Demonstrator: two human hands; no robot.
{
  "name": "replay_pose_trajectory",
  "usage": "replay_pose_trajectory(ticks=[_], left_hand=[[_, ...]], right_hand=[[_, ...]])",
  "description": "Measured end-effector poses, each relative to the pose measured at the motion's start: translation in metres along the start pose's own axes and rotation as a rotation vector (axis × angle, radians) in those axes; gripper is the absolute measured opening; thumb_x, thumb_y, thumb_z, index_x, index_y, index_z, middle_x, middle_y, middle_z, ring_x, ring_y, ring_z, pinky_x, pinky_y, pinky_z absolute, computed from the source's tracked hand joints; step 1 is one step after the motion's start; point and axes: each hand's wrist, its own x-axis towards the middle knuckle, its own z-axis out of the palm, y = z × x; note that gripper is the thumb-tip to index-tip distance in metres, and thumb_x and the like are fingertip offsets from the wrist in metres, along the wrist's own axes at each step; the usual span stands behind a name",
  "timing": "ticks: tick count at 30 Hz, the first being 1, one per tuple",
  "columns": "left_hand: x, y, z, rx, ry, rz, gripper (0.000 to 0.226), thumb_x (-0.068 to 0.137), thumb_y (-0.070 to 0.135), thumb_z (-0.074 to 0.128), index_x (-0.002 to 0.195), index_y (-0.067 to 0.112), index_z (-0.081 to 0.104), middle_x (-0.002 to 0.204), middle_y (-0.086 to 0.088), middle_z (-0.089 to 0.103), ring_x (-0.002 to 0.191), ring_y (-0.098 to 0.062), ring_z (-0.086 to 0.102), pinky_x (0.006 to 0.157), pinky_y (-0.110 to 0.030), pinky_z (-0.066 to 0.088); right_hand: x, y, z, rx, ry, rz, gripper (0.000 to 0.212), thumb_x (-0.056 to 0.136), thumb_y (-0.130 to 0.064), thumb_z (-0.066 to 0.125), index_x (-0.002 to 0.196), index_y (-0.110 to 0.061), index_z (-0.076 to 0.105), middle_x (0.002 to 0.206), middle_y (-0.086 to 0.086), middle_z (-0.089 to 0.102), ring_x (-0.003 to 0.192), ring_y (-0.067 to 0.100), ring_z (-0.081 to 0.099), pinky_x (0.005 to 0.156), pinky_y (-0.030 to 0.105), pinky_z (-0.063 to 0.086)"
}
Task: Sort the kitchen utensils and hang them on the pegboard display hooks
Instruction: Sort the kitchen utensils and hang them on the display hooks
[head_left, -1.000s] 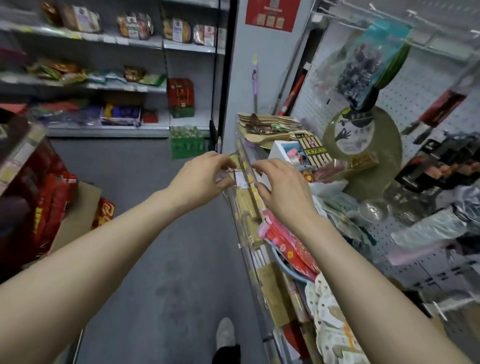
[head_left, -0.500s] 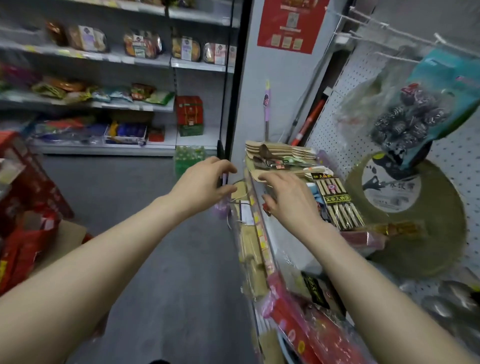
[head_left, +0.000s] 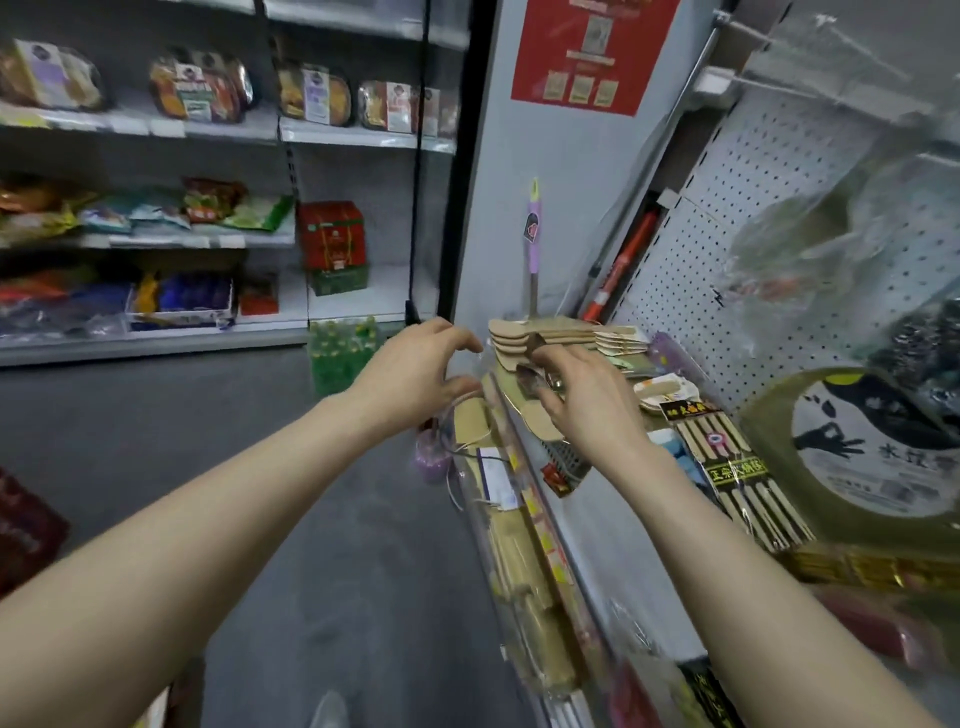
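My right hand (head_left: 587, 400) reaches over the shelf edge, its fingertips curled round a dark metal spoon (head_left: 527, 376) that lies just below a stack of wooden spoons (head_left: 545, 332). My left hand (head_left: 415, 374) hovers left of the shelf front with thumb and fingers spread and bent, next to a clear plastic wrapper (head_left: 480, 364), and grips nothing. A pack of chopsticks (head_left: 737, 467) lies right of my right wrist. The white pegboard (head_left: 779, 218) rises behind the shelf. Bare hooks (head_left: 769, 83) jut out near its top.
A purple-handled utensil (head_left: 533, 244) stands behind the spoons. A metal grater (head_left: 566, 460) lies under my right wrist. Wrapped wooden items (head_left: 519, 571) hang along the shelf front, and a round green mat (head_left: 857, 447) leans at right. Food shelves (head_left: 208, 130) stand across the grey aisle floor.
Both hands have moved forward along the shelf from the tag at its front edge to the spoon stack. My left hand let go of the tag and spread.
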Motion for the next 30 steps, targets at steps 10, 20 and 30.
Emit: replay_pose_trajectory(ticks=[10,20,30], left_hand=[[0.116,-0.094,0.011,-0.022,-0.127,0.116,0.041,0.087,0.040,0.064,0.124,0.026,0.057,0.125,0.003,0.056,0.114,-0.019,0.054,0.093,-0.037,0.047],[0.260,-0.118,0.078,-0.041,-0.278,0.188,0.042,0.090,0.041,0.061,0.128,0.025,0.053,0.129,0.001,0.053,0.117,-0.021,0.052,0.096,-0.037,0.044],[0.381,-0.108,0.161,-0.065,-0.436,0.226,0.046,0.091,0.038,0.059,0.133,0.021,0.049,0.134,-0.005,0.051,0.122,-0.025,0.049,0.100,-0.038,0.042]], right_hand=[[0.085,0.000,0.068,0.028,-0.067,0.242,0.041,0.085,-0.018,0.067,0.125,-0.022,0.061,0.116,0.005,0.065,0.107,0.029,0.058,0.091,0.038,0.046],[0.166,0.086,0.139,0.133,-0.074,0.511,0.038,0.084,-0.019,0.065,0.123,-0.021,0.061,0.112,0.007,0.065,0.099,0.029,0.062,0.083,0.039,0.051],[0.206,0.190,0.177,0.150,-0.187,0.803,0.046,0.089,-0.023,0.065,0.134,-0.023,0.053,0.127,0.007,0.061,0.117,0.028,0.057,0.091,0.036,0.048]])
